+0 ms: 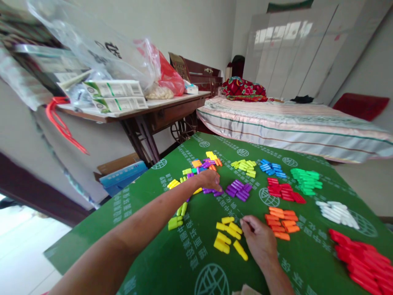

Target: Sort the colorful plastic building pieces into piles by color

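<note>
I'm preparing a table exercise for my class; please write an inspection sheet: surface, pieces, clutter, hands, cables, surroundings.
Surface: green tabletop with white print.
Job's things: yellow pieces, purple pieces, lime pieces, blue pieces, green pieces, white pieces, orange pieces, small red group, large red group, mixed pile.
Clutter: plastic bags and cartons on side table.
Hands: left hand at mixed pile, right hand beside yellow pieces; grip unclear for both.
Cables: nothing seen; red strap and patterned strip hang at left.
Surroundings: bed and pale cabinet beyond.
</note>
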`<action>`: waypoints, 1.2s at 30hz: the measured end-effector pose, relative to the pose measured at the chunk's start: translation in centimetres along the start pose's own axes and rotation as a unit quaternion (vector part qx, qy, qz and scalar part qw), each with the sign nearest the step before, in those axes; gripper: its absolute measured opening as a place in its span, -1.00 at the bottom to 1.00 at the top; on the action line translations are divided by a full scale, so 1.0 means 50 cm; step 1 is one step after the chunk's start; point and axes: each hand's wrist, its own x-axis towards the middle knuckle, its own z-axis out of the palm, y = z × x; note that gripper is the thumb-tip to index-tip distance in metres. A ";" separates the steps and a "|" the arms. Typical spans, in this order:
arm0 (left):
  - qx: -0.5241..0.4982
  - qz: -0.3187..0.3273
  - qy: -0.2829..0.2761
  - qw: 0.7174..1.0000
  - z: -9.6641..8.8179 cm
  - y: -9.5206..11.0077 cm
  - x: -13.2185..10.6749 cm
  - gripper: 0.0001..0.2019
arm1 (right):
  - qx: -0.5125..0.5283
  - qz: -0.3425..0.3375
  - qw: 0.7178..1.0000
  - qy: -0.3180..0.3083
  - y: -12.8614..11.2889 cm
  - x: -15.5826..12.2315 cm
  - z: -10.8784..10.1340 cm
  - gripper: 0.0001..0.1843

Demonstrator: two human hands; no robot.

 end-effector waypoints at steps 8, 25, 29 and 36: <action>-0.003 -0.019 0.032 0.999 -0.029 -0.014 -0.019 -0.76 | -0.009 -0.003 1.000 0.011 -0.001 0.000 -0.001 -0.72; 0.109 -0.006 -0.001 0.994 -0.008 -0.001 -0.052 -0.72 | 0.003 0.003 1.000 0.006 -0.005 0.001 -0.001 -0.72; 0.099 -0.009 0.006 0.995 -0.015 -0.010 -0.058 -0.69 | -0.010 -0.004 1.000 0.015 -0.006 0.001 0.000 -0.72; 0.039 0.007 0.030 0.999 -0.024 0.000 -0.050 -0.78 | -0.019 -0.009 1.000 0.010 -0.004 0.004 0.002 -0.68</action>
